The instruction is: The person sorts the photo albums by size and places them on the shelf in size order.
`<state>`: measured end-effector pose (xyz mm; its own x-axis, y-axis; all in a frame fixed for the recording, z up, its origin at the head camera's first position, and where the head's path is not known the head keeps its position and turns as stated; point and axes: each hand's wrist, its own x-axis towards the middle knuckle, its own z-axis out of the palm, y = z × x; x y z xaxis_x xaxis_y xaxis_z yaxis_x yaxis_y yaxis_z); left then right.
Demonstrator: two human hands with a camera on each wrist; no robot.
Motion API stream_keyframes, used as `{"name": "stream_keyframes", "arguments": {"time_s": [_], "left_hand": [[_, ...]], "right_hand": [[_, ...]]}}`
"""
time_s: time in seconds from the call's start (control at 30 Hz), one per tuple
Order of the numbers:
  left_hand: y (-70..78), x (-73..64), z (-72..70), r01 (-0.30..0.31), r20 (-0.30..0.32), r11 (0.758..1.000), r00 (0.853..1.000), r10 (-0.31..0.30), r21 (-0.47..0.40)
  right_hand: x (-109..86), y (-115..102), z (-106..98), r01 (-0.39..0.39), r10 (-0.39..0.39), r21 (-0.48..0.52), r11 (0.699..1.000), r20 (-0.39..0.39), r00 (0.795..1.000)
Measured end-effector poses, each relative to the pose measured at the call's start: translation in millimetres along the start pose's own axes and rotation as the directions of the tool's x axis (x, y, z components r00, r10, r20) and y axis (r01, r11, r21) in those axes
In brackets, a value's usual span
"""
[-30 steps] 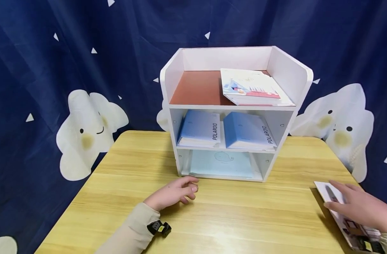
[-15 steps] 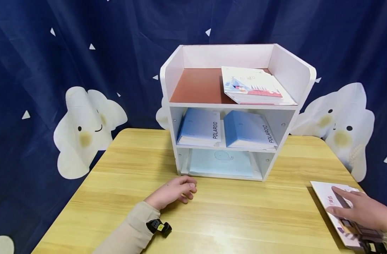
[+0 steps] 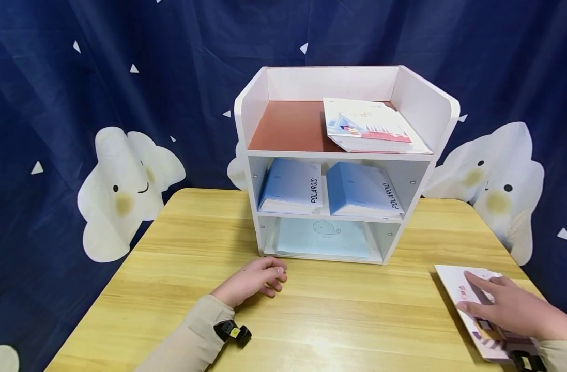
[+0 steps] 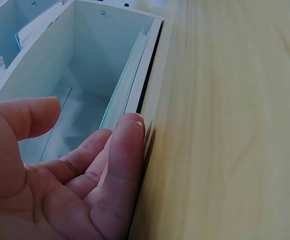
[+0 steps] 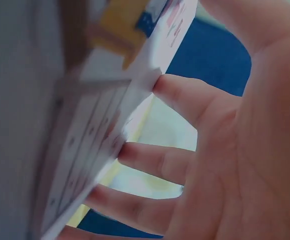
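At the table's right side, my right hand [image 3: 511, 305] lies over a thin picture book [image 3: 479, 330] with a white, pink and brown cover. In the right wrist view, its spread, nearly straight fingers [image 5: 160, 162] touch the cover [image 5: 92, 135] with their tips. My left hand [image 3: 253, 279] rests on the table just in front of the shelf's lower left corner, fingers loosely curled, holding nothing. From the left wrist, the fingertips [image 4: 127, 132] show close to the lowest compartment's front edge.
A white shelf unit [image 3: 253, 206] stands at the back of the wooden table [image 3: 348, 305]. On its top lie white illustrated books [image 3: 367, 124]. Two blue POLAROID binders [image 3: 294, 183] fill the middle level; a pale blue whale folder [image 3: 320, 243] lies below. A dark blue curtain [image 3: 195, 77] hangs behind.
My right hand has slid the picture book to the left along the table, and more of its cover shows. The left hand has stayed nearly still.
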<state>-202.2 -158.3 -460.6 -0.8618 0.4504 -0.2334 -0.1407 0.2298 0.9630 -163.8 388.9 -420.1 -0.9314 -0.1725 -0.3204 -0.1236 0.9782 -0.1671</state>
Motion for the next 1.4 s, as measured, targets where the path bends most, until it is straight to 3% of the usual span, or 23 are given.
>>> {"name": "stream_keyframes", "arguments": {"time_s": [0.23, 0.5, 0.67, 0.9, 1.07, 1.27, 1.4], "left_hand": [[1.2, -0.9, 0.3, 0.004, -0.008, 1.0, 1.0, -0.004, 0.002], [2.0, -2.3, 1.8, 0.005, 0.002, 1.0, 1.0, -0.005, 0.004], [2.4, -1.4, 1.2, 0.001, 0.001, 1.0, 1.0, -0.001, 0.017], [1.8, -0.9, 1.0, 0.001, -0.001, 1.0, 1.0, -0.001, 0.019], [1.9, -2.1, 2.7, 0.0, -0.001, 1.0, 1.0, 0.0, 0.016], [2.2, -1.4, 3.1, 0.005, -0.005, 1.0, 1.0, -0.005, 0.018], [1.8, -1.3, 3.4, 0.004, -0.012, 1.0, 1.0, -0.004, 0.015]], "right_hand": [[5.3, -50, 0, 0.136, -0.135, 0.025, 0.99, -0.033, 0.99], [6.2, -111, 10, 0.191, -0.192, -0.028, 0.981, -0.056, 0.98], [4.5, -147, 17, 0.296, -0.301, -0.053, 0.954, -0.138, 0.944], [16.5, -195, 21, 0.383, -0.391, -0.075, 0.921, -0.173, 0.904], [24.9, -230, 26, 0.39, -0.411, -0.136, 0.911, -0.206, 0.888], [33.8, -264, 29, 0.34, -0.372, -0.177, 0.924, -0.2, 0.906], [36.1, -280, 31, 0.341, -0.382, -0.21, 0.916, -0.208, 0.9]]}}
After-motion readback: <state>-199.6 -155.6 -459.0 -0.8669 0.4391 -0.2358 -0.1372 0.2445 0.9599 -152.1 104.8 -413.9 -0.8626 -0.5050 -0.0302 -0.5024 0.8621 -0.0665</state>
